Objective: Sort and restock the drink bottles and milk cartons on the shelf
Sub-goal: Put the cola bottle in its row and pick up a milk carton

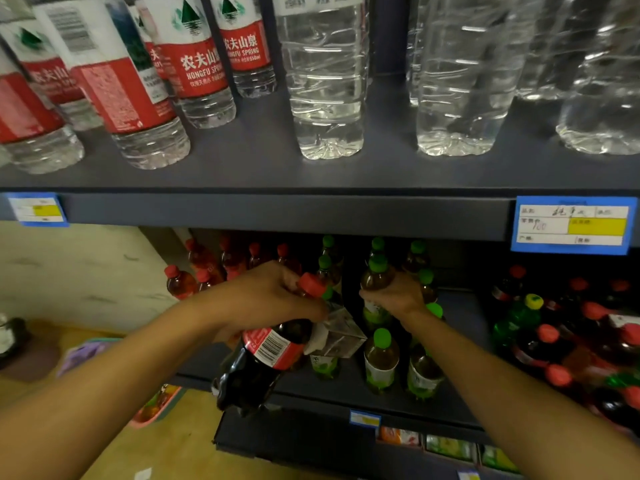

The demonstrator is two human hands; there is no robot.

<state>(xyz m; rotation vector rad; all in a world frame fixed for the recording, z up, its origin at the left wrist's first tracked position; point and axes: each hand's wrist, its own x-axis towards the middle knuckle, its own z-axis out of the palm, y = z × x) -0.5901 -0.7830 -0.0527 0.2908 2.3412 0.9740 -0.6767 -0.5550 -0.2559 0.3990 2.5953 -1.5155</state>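
Note:
My left hand [266,299] grips the neck of a dark cola bottle [263,362] with a red cap and a red label, tilted in front of the middle shelf. A grey milk carton [337,336] sits tipped just below that hand, against the bottle. My right hand [398,296] holds a green-capped tea bottle [376,275] by its upper body, among several other green-capped tea bottles [381,362] standing in rows on the middle shelf [460,306].
Red-capped bottles [204,268] stand at the back left of the middle shelf, mixed red and green bottles [568,341] at the right. The upper shelf [263,171] carries red-labelled water bottles [138,91] and clear ones [325,81]. Coloured baskets [156,407] lie on the floor.

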